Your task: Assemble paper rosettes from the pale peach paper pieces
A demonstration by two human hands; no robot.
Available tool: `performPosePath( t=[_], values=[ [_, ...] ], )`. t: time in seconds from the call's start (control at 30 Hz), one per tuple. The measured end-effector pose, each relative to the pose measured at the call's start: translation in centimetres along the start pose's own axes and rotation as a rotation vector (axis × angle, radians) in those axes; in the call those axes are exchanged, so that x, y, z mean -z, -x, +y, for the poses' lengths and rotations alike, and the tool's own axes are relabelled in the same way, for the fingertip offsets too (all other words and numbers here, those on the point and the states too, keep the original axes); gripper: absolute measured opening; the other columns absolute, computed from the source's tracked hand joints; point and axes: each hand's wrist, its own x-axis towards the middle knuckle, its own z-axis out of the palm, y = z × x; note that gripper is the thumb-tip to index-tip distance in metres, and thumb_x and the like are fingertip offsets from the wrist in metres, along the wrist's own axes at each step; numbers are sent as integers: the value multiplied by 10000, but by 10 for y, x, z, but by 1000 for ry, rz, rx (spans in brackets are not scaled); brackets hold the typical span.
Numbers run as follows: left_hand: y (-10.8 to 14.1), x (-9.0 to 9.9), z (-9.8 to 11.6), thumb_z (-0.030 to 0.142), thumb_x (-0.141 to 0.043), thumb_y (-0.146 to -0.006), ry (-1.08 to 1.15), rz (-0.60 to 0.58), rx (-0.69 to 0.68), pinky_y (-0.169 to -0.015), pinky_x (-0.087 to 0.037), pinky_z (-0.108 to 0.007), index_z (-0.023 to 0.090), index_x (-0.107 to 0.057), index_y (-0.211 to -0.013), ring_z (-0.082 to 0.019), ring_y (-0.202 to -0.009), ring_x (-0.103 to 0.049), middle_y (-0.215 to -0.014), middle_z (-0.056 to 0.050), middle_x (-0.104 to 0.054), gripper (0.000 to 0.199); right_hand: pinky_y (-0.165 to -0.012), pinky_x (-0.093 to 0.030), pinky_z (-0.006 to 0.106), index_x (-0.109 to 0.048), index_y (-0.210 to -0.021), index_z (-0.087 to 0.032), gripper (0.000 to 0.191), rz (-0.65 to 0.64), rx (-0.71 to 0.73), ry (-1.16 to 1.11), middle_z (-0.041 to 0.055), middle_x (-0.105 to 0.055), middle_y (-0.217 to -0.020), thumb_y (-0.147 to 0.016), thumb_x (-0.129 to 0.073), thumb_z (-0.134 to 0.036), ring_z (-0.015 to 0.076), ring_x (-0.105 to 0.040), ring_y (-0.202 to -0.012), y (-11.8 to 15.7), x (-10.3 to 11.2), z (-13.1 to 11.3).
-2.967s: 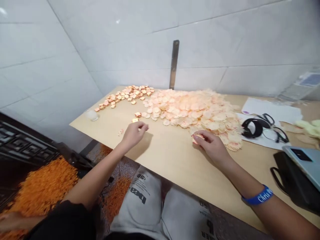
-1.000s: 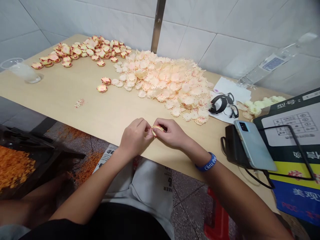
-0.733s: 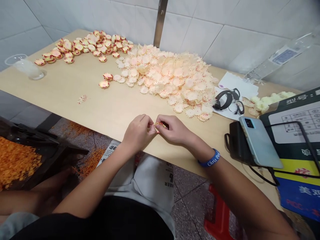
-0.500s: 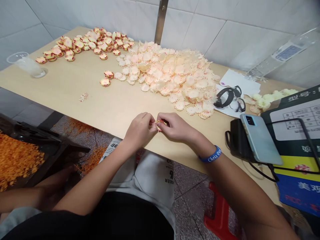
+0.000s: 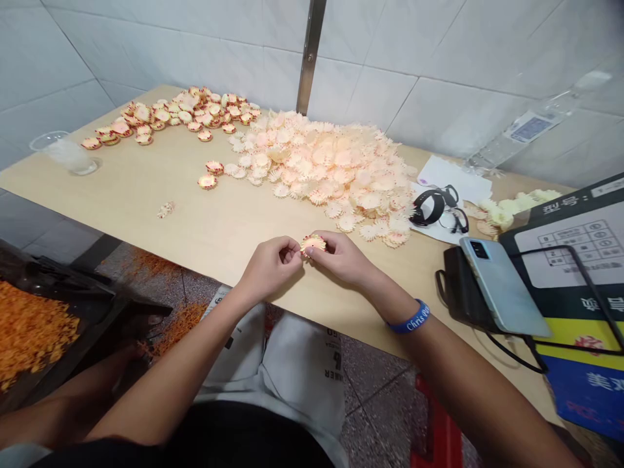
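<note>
My left hand (image 5: 267,268) and my right hand (image 5: 341,260) pinch a small round peach-and-red frilly flower (image 5: 312,244) from both sides, and my fingers (image 5: 294,250) are closed on its edge. I hold it over the pale wooden surface (image 5: 195,221) so both hands can reach it.

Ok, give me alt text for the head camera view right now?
Left hand and right hand together hold a small frilled rosette above a light wood table, in front of a large heap of pale rosettes. A smartphone lies to the right.
</note>
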Motion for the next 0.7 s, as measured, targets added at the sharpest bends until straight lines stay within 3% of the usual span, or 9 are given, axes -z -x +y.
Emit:
performPosePath(
  t=[0.13,0.33,0.7],
  values=[
    [1,4,1,267,-531,-844,15,-53,-13,-594,-411,-229,156,-627,-802,-121,-650,-555,-722,-1,-633,152,-527,-288,251,-541,-740,-165,183,19,-32,-3,-35,-457,-633,-803,-550,-336,103,-398,-576,0,1,-2],
    [3,1,1,291,-562,-878,-45,20,-77,-662,-454,-256,165,-673,-853,-144,-729,-623,-812,-31,-701,170,-496,-252,238,-480,-673,-184,170,70,-82,29,-55,-382,-600,-763,-538,-317,91,-356,-555,-1,0,-3],
    [5,-4,0,225,-539,-901,-243,85,-230,-650,-447,-251,165,-689,-887,-141,-726,-613,-812,-43,-690,162,-505,-240,245,-456,-665,-191,197,94,-65,52,-59,-367,-609,-774,-543,-330,92,-328,-563,-2,0,0]
  ],
)
